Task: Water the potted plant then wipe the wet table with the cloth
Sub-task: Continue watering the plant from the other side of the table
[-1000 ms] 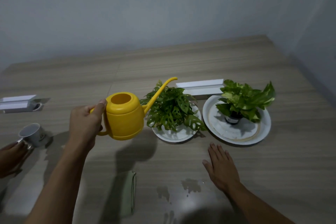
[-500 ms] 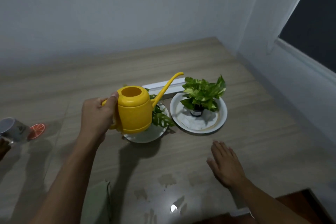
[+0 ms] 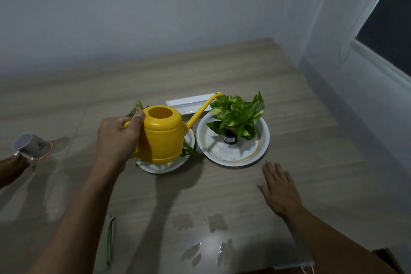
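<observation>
Water could miss the plant [image 3: 238, 113] and spill: left hand [image 3: 116, 138] fingers wrap the can [image 3: 163, 138]; right hand [image 3: 280, 189] lies flat, fingers together.

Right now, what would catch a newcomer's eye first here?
The bright yellow watering can, held up mid-table by the left hand, its spout reaching the leafy potted plant on a white plate. Nearer, puddles glisten beside the flat right hand.

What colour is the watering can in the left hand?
Yellow; the watering can in the left hand shows clearly in the head view.
</observation>
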